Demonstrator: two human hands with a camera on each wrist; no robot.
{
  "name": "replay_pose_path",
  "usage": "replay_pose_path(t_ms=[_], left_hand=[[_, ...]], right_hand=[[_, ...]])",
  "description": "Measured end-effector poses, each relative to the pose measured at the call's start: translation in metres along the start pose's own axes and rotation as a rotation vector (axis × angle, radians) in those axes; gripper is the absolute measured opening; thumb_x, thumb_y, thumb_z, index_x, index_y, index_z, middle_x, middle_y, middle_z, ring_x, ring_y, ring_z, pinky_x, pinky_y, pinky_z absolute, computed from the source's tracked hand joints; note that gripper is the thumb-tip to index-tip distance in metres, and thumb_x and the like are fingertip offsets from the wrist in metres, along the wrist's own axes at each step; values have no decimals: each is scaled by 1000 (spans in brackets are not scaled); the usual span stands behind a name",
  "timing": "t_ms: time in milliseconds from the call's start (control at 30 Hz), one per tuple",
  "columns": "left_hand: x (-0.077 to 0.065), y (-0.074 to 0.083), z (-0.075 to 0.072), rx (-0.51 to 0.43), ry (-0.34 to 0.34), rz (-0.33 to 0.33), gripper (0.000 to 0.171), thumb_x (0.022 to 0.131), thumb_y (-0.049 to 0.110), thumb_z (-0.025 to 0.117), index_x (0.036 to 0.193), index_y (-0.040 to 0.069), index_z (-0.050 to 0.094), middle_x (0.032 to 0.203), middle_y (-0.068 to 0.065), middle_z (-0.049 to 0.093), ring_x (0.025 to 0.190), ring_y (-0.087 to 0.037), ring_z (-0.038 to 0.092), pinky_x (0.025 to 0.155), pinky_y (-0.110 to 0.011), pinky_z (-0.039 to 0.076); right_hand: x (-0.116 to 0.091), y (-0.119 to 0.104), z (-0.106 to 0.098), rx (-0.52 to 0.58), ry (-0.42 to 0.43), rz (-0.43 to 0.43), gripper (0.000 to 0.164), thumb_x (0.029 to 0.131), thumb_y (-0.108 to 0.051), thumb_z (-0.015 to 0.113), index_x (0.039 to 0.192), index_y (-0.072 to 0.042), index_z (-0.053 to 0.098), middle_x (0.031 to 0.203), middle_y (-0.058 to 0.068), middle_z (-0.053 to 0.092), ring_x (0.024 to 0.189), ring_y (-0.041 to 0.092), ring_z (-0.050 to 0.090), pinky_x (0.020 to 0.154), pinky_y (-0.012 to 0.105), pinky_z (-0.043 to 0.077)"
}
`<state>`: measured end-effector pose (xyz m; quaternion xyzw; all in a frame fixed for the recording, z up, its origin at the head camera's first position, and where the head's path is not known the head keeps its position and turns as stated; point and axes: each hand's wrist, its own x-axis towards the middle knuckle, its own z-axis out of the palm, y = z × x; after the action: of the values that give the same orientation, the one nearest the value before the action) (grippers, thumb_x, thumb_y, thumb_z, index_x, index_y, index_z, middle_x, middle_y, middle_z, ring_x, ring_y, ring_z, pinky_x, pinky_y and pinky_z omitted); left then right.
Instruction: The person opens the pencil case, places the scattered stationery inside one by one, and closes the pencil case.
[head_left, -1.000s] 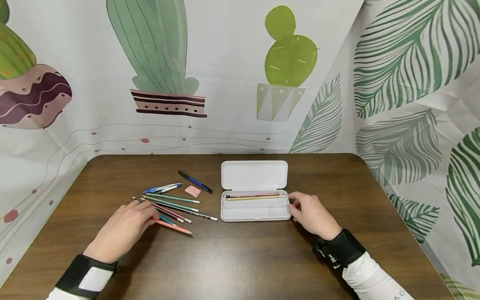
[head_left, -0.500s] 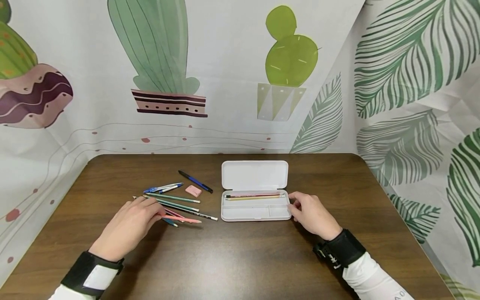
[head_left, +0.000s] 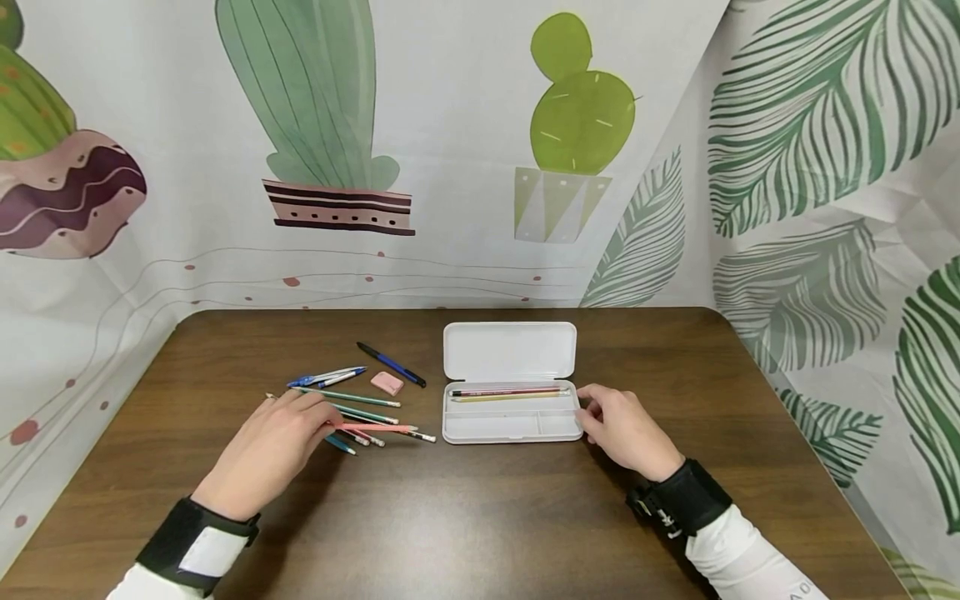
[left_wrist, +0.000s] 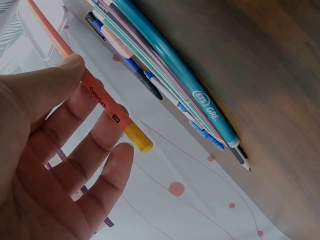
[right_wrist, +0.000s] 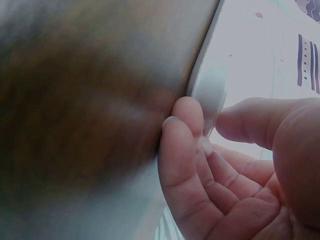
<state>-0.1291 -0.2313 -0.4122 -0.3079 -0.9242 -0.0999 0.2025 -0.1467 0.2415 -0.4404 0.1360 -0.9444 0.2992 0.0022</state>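
Plainly, the left hand [head_left: 270,450] has the orange pencil [head_left: 378,427], pinched between thumb and fingers towards its yellow end, the remaining fingers loosely bent. From that grip the pencil points across towards the right hand [head_left: 626,429], its long axis running nearly parallel with the length of the white case [head_left: 487,427], its free end just short of the case's left wall. The case lies between the hands, lid laid back on the side away from them; the right hand is at its near end, thumb and fingertips pinching there, while the left hand is well apart from it. So the held pencil lies to the left of the case, and the right hand is the closer one to it. Two pencils [head_left: 510,391] rest lengthwise in the rear compartment, left of the right hand's fingertips. Below and beyond the left hand, loose pencils [head_left: 363,413] fan out, with a pink eraser [head_left: 387,382] and a blue pen [head_left: 391,364] farther off past them
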Motion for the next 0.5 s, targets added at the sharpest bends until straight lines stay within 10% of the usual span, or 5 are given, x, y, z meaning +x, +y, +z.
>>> replay_pose_path(t_ms=[500], left_hand=[[12, 8, 5, 2, 33, 45, 14, 88, 10, 85, 93, 17, 74, 85, 9, 60, 82, -17, 57, 66, -38, 45]], right_hand=[[0, 1, 0, 0, -1, -2, 28, 100, -5, 67, 126, 7, 67, 76, -3, 64, 58, 5, 59, 58, 26, 52]])
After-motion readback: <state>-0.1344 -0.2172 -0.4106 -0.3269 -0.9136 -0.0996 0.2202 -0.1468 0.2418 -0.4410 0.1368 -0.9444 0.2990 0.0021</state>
